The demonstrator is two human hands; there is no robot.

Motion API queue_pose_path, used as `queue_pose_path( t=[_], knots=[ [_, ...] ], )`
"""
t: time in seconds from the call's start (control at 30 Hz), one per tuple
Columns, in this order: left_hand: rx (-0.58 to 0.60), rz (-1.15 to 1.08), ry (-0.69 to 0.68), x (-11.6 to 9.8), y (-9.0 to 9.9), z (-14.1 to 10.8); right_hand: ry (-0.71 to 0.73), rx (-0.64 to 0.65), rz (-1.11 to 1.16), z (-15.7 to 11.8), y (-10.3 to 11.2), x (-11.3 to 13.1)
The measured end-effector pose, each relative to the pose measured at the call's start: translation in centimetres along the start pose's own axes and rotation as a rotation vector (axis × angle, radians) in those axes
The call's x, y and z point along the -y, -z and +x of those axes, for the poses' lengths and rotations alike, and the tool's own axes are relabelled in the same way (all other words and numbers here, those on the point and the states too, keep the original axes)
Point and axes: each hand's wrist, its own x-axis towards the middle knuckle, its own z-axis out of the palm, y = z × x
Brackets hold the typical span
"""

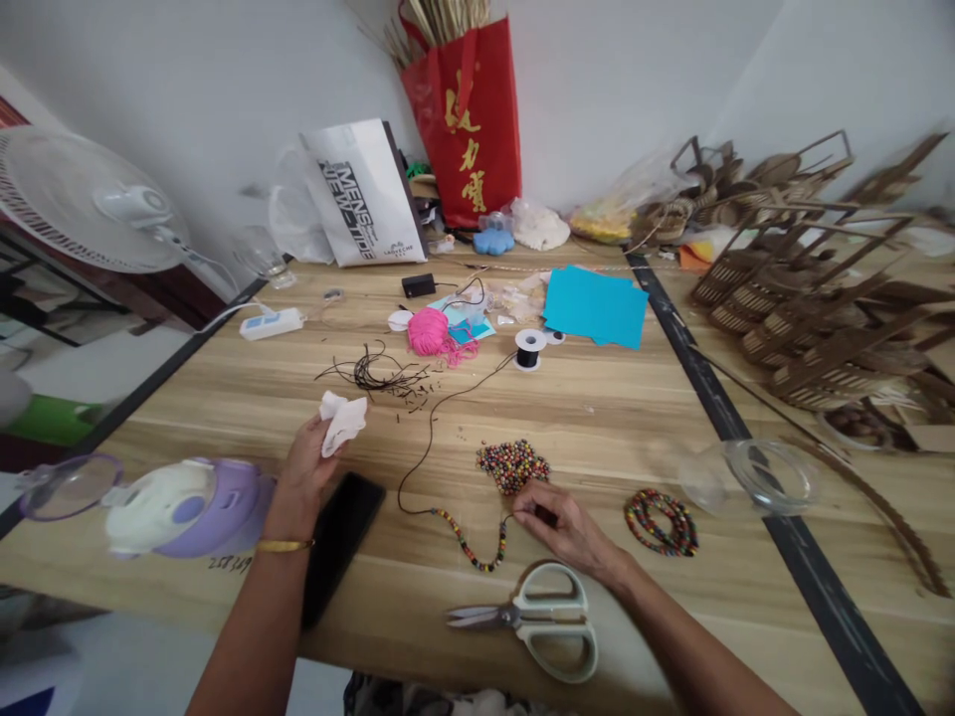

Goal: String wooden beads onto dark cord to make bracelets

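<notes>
My left hand (304,467), with a gold bangle at the wrist, grips a crumpled white tissue (344,424) above the table. Between the thumb and fingers of my right hand (563,522) is the end of a thin black cord (401,489). Small multicoloured beads (488,568) are threaded along the cord, hanging in a curve on the tabletop. The cord runs back to a white spool (528,360). Just beyond my right fingers lies a loose pile of beads (514,463). A finished-looking coil of strung beads (662,522) rests to the right.
Open-handled scissors (552,622) lie near the front edge. A black phone (343,542) and a purple-white bottle (194,507) are by my left arm. Cut black cords (373,373), pink yarn (428,331) and blue sheets (597,303) lie farther back; woven baskets (776,308) stand right.
</notes>
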Motion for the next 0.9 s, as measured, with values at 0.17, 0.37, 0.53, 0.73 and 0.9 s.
queue_pose_path(
  t=[0.17, 0.37, 0.53, 0.73, 0.9],
  knots=[
    [-0.117, 0.127, -0.072, 0.8, 1.1, 1.1, 0.017, -0.003, 0.001, 0.0, 0.0, 0.0],
    [-0.264, 0.207, -0.191, 1.3, 1.9, 1.9, 0.017, 0.007, 0.005, -0.1, 0.1, -0.2],
    [-0.265, 0.202, -0.209, 0.9, 1.9, 1.8, 0.016, 0.010, 0.010, -0.2, 0.0, -0.5],
    [-0.220, 0.254, -0.255, 1.0, 1.8, 1.9, 0.027, 0.003, 0.008, -0.2, -0.1, -0.7],
    [-0.292, 0.377, -0.336, 1.2, 2.8, 2.6, 0.038, -0.002, 0.015, -0.2, 0.0, -0.7]
  ],
)
